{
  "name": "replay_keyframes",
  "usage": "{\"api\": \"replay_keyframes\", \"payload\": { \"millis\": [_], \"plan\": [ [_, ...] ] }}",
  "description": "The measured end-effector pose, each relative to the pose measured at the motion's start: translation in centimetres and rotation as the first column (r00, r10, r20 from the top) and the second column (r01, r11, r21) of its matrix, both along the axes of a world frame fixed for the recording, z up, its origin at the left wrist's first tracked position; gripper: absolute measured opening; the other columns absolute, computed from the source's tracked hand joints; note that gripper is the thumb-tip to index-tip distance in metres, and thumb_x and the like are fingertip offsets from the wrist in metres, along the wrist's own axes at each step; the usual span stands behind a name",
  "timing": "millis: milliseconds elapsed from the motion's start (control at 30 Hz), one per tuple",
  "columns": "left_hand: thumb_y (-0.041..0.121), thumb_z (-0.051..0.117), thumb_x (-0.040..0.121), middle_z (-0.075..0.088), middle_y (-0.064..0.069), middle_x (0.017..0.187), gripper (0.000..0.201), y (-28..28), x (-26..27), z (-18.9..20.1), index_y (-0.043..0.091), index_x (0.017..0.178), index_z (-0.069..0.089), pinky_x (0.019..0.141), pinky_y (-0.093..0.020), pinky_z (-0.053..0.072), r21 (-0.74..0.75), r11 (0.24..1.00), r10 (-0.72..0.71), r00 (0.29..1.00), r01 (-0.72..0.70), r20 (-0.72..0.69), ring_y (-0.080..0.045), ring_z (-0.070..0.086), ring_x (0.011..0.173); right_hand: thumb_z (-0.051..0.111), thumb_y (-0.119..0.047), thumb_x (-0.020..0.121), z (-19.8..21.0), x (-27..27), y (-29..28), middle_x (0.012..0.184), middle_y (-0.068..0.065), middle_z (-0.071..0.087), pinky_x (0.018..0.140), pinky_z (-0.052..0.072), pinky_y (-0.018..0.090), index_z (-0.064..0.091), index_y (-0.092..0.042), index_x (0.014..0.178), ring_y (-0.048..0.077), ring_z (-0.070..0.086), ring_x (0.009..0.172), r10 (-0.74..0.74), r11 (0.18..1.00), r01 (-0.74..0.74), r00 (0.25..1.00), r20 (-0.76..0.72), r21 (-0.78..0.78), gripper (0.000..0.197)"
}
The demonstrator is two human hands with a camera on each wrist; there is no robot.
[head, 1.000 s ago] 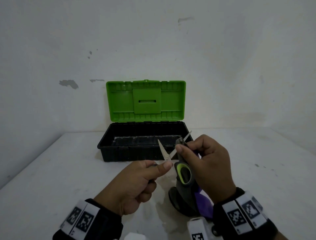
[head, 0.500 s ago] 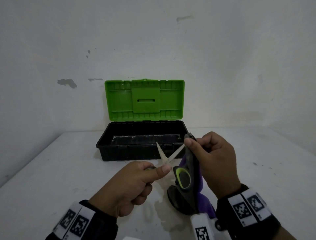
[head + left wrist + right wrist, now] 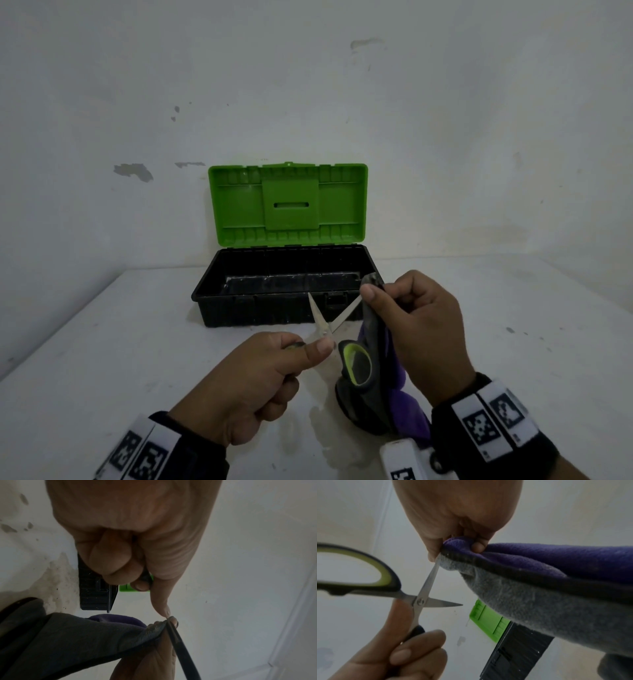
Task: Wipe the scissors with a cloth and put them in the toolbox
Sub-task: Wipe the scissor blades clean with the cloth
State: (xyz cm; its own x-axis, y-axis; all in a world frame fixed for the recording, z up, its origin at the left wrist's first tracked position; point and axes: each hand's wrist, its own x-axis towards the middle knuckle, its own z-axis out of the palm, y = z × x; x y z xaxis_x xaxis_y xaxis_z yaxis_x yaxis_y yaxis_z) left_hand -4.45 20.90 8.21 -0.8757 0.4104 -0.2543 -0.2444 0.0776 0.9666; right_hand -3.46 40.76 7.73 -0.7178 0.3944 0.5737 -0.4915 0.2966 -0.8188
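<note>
Scissors (image 3: 324,329) with black and lime-green handles are held above the table, blades spread apart. My left hand (image 3: 308,349) grips one handle, its thumb beside the pivot (image 3: 419,601). My right hand (image 3: 376,291) pinches a grey and purple cloth (image 3: 375,332) round the tip of the right blade (image 3: 430,577). The rest of the cloth (image 3: 539,588) hangs down to the table. The other blade and the green handle loop (image 3: 356,363) are free. Just behind the hands stands the black toolbox (image 3: 274,308), its green lid (image 3: 287,205) upright.
The white table (image 3: 102,342) meets a white wall right behind the toolbox. A damp stain (image 3: 322,421) marks the table under the hands. A small dark speck (image 3: 509,329) lies to the right.
My right hand has slid the cloth outward along the blade; the tip that stuck out past the fingers is now covered. The left hand has barely moved.
</note>
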Motion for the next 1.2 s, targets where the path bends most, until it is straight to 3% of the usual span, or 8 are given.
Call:
{"api": "replay_keyframes", "payload": {
  "millis": [200, 367, 500, 567, 700, 833, 933, 1200],
  "plan": [
    [0.041, 0.081, 0.067, 0.024, 0.001, 0.051, 0.047, 0.1, 0.1, -0.3, 0.021, 0.054, 0.041, 0.042, -0.021, 0.015, -0.021, 0.995, 0.091, 0.988, -0.094, -0.129, -0.013, 0.015, 0.045, 0.083, -0.028, 0.073, 0.1, -1.5, 2.1, 0.055, 0.009, 0.056, 0.051, 0.046, 0.021, 0.059, -0.009, 0.062, 0.016, 0.05, 0.054, 0.006, 0.982, 0.004, 0.999, 0.051, -0.189, 0.033],
    [0.04, 0.081, 0.071, 0.034, 0.009, 0.042, 0.048, -0.5, -1.0, 0.1, 0.017, 0.055, 0.043, 0.037, -0.018, 0.027, -0.1, 0.951, 0.219, 0.864, -0.294, -0.453, -0.006, 0.028, 0.036, 0.092, -0.049, 0.052, 0.1, -0.5, 4.3, 0.069, 0.018, 0.057, 0.057, 0.05, 0.025, 0.062, -0.013, 0.065, 0.021, 0.055, 0.061, 0.437, 0.87, -0.369, 0.884, 0.164, -0.328, 0.049],
    [0.052, 0.076, 0.074, 0.039, 0.008, 0.049, 0.049, -0.5, -2.0, -0.1, 0.01, 0.062, 0.052, 0.046, -0.019, 0.031, -0.258, 0.892, 0.127, 0.752, -0.371, -0.647, -0.004, 0.034, 0.043, 0.088, -0.01, 0.064, 0.4, 1.2, 3.2, 0.091, 0.019, 0.074, 0.07, 0.055, 0.02, 0.066, -0.003, 0.068, 0.022, 0.071, 0.083, 0.563, 0.825, -0.531, 0.734, 0.381, -0.194, 0.023],
    [0.052, 0.075, 0.075, 0.043, 0.009, 0.048, 0.045, 0.0, -2.1, 0.0, 0.011, 0.068, 0.06, 0.044, -0.016, 0.032, -0.27, 0.891, 0.103, 0.74, -0.366, -0.665, -0.004, 0.037, 0.042, 0.082, 0.001, 0.066, 0.6, 2.0, 2.1, 0.085, 0.017, 0.075, 0.062, 0.052, 0.015, 0.066, 0.001, 0.069, 0.015, 0.071, 0.071, 0.578, 0.798, -0.581, 0.666, 0.472, -0.157, 0.017],
    [0.044, 0.079, 0.074, 0.055, 0.007, 0.054, 0.029, 0.2, -2.1, 0.6, 0.019, 0.074, 0.066, 0.044, -0.013, 0.035, -0.199, 0.929, 0.108, 0.744, -0.311, -0.66, -0.001, 0.043, 0.044, 0.082, -0.002, 0.074, 0.8, 2.8, 1.1, 0.058, 0.002, 0.067, 0.05, 0.043, 0.01, 0.068, 0.007, 0.073, 0.001, 0.056, 0.046, 0.528, 0.817, -0.569, 0.673, 0.518, -0.093, 0.016],
    [0.02, 0.076, 0.08, 0.059, -0.003, 0.068, 0.02, 0.3, -2.1, 0.4, 0.013, 0.096, 0.067, 0.044, -0.021, 0.036, 0.173, 0.951, 0.307, 0.857, -0.257, -0.414, -0.009, 0.041, 0.05, 0.085, -0.012, 0.07, 0.5, 3.1, 0.3, 0.06, 0.005, 0.069, 0.056, 0.047, 0.017, 0.07, 0.001, 0.068, 0.008, 0.06, 0.053, 0.452, 0.874, -0.483, 0.757, 0.471, -0.063, 0.02],
    [0.025, 0.071, 0.08, 0.053, -0.003, 0.068, 0.024, 0.6, -2.0, -0.1, 0.007, 0.096, 0.068, 0.048, -0.026, 0.039, 0.337, 0.908, 0.332, 0.917, -0.248, -0.221, -0.013, 0.043, 0.057, 0.085, -0.019, 0.066, 0.0, 3.0, -0.5, 0.065, 0.01, 0.072, 0.061, 0.051, 0.023, 0.073, -0.007, 0.065, 0.016, 0.065, 0.06, 0.41, 0.905, -0.419, 0.815, 0.41, -0.071, 0.017],
    [0.036, 0.05, 0.098, 0.073, -0.016, 0.094, 0.03, 3.0, -1.1, -0.9, 0.014, 0.099, 0.07, 0.082, -0.049, 0.055, 0.336, 0.892, 0.349, 0.932, -0.301, -0.093, -0.033, 0.07, 0.09, 0.084, -0.016, 0.071, -1.0, 3.0, -2.7, 0.065, 0.005, 0.074, 0.063, 0.052, 0.02, 0.075, -0.019, 0.062, 0.014, 0.068, 0.06, 0.409, 0.906, -0.419, 0.837, 0.363, -0.054, 0.013]
  ]
}}
